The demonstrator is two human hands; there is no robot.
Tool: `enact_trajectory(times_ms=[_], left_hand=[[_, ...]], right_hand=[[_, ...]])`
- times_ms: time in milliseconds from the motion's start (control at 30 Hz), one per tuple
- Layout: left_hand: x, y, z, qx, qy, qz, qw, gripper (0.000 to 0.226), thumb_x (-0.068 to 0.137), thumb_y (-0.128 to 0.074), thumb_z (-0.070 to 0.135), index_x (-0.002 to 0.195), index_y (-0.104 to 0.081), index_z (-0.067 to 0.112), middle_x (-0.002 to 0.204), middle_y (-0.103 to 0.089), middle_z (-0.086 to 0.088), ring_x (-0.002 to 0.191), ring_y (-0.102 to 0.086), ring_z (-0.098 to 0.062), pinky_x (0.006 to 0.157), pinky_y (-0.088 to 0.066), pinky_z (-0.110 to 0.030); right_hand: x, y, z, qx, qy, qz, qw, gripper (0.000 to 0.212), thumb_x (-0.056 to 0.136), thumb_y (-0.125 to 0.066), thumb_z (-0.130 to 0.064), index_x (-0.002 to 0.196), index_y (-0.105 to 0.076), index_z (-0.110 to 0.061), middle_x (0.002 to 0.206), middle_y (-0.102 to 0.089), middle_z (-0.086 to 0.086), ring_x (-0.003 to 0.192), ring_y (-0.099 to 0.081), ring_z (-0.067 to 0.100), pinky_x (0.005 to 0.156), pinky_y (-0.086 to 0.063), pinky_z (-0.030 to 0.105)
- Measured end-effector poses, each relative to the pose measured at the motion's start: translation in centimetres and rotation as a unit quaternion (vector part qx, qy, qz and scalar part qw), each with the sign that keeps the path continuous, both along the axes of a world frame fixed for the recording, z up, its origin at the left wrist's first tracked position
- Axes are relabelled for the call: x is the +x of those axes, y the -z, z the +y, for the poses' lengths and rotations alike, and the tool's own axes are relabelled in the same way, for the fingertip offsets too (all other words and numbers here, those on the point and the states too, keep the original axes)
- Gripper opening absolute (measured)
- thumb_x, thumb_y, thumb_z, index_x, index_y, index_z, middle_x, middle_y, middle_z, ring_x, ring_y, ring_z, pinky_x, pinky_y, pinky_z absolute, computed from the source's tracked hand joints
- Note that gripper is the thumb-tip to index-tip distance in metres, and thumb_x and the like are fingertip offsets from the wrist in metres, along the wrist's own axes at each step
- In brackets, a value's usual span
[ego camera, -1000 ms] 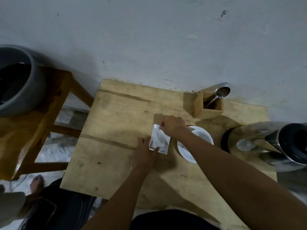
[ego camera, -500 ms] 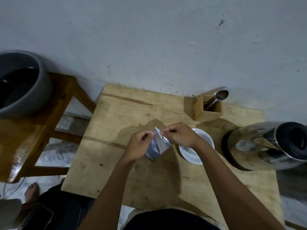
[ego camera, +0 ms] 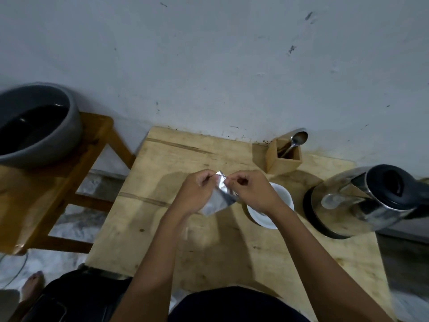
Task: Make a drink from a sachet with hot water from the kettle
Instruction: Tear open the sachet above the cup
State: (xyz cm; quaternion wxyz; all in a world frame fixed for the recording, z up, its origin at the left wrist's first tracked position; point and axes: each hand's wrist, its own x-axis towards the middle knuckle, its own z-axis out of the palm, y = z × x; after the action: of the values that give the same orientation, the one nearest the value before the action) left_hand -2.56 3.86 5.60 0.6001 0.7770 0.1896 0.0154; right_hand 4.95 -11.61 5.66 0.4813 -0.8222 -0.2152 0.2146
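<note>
A silver foil sachet (ego camera: 217, 199) hangs above the wooden table (ego camera: 167, 240), pinched at its top edge by both hands. My left hand (ego camera: 193, 194) grips the top left corner and my right hand (ego camera: 251, 192) grips the top right, fingertips almost touching. A white cup (ego camera: 277, 206) stands on the table just right of the sachet, partly hidden under my right wrist. The steel kettle (ego camera: 355, 201) with a black lid and handle sits on its base at the right. A spoon (ego camera: 296, 141) leans in a small wooden box (ego camera: 284, 160) by the wall.
A grey basin (ego camera: 34, 126) with dark liquid rests on a wooden stool (ego camera: 69, 182) to the left. A white wall runs right behind the table. A bare foot (ego camera: 32, 283) and dark clothing show at the bottom.
The sachet was lifted off the table. My left hand came up from pressing it down and now pinches its top corner beside my right hand.
</note>
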Motion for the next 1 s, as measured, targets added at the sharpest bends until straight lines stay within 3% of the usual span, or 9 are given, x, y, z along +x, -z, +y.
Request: enact_trajectory(times_ms=[67,233,400,600,667,800,900,1000], left_hand=[[-0.1,-0.3,0.1,0.032,0.021,0.006,0.999,0.025,0.094,-0.055,0.026,0.073,-0.068,0.028,0.069,-0.067,0.019,0.064,-0.056,0.006,0.060,-0.043,-0.016],[-0.1,-1.0,0.5,0.103,0.064,0.017,0.992,0.018,0.092,-0.054,0.034,0.083,-0.069,0.035,0.089,-0.074,0.013,0.091,-0.067,-0.005,0.088,-0.052,-0.030],[-0.3,-2.7,0.6,0.210,0.070,0.004,0.975,0.018,0.093,-0.053,0.034,0.081,-0.067,0.034,0.086,-0.074,0.011,0.090,-0.066,-0.008,0.100,-0.046,-0.040],[-0.4,-3.7,0.2,0.242,0.087,0.007,0.966,0.029,0.095,-0.050,0.035,0.069,-0.056,0.047,0.084,-0.074,0.010,0.089,-0.066,-0.012,0.105,-0.039,-0.048],[-0.5,-4.1,0.0,0.247,0.088,0.008,0.965,0.025,0.096,-0.050,0.034,0.074,-0.058,0.044,0.084,-0.073,0.010,0.089,-0.065,-0.011,0.108,-0.035,-0.046],[-0.7,-4.7,-0.2,0.268,0.091,0.021,0.959,0.021,0.097,-0.045,0.032,0.084,-0.060,0.039,0.080,-0.069,0.009,0.081,-0.061,-0.010,0.107,-0.027,-0.038],[-0.8,-4.9,-0.3,0.268,0.087,0.021,0.959,0.022,0.098,-0.044,0.032,0.086,-0.063,0.035,0.078,-0.070,0.005,0.079,-0.061,-0.008,0.107,-0.027,-0.037],[-0.8,-4.8,-0.3,0.263,0.084,0.029,0.961,0.023,0.097,-0.044,0.031,0.088,-0.065,0.029,0.069,-0.061,0.012,0.074,-0.055,-0.002,0.107,-0.030,-0.038]], right_hand=[[-0.2,-0.8,0.0,-0.014,-0.013,-0.023,1.000,0.013,0.090,-0.066,-0.026,0.099,-0.074,-0.021,0.081,-0.072,-0.007,0.074,-0.064,0.006,0.068,-0.051,0.027],[-0.7,-2.4,0.1,-0.043,-0.035,-0.122,0.991,0.022,0.089,-0.064,-0.030,0.110,-0.070,-0.028,0.082,-0.068,-0.014,0.077,-0.063,0.005,0.074,-0.055,0.032],[-0.9,-2.7,0.1,-0.026,-0.025,-0.125,0.992,0.019,0.090,-0.064,-0.026,0.107,-0.073,-0.026,0.077,-0.071,-0.013,0.073,-0.066,0.007,0.076,-0.056,0.037],[-0.6,-3.1,-0.1,-0.011,-0.017,-0.071,0.997,0.014,0.090,-0.064,-0.017,0.089,-0.075,-0.027,0.080,-0.075,-0.007,0.077,-0.070,0.019,0.077,-0.058,0.047],[-0.5,-3.4,-0.1,-0.013,-0.016,-0.048,0.999,0.013,0.090,-0.064,-0.017,0.087,-0.075,-0.025,0.080,-0.075,-0.007,0.077,-0.071,0.019,0.077,-0.058,0.045],[-0.3,-3.7,-0.2,-0.021,-0.032,-0.083,0.996,0.014,0.092,-0.064,-0.021,0.092,-0.078,-0.020,0.082,-0.075,-0.008,0.077,-0.070,0.011,0.077,-0.058,0.039],[0.0,-3.6,-0.2,-0.034,-0.040,-0.095,0.994,0.013,0.092,-0.066,-0.022,0.095,-0.078,-0.020,0.086,-0.076,-0.008,0.078,-0.070,0.007,0.078,-0.059,0.037],[0.3,-4.1,-0.3,-0.039,-0.048,-0.092,0.994,0.011,0.091,-0.068,-0.021,0.097,-0.077,-0.019,0.085,-0.076,-0.006,0.074,-0.070,0.006,0.075,-0.059,0.031]])
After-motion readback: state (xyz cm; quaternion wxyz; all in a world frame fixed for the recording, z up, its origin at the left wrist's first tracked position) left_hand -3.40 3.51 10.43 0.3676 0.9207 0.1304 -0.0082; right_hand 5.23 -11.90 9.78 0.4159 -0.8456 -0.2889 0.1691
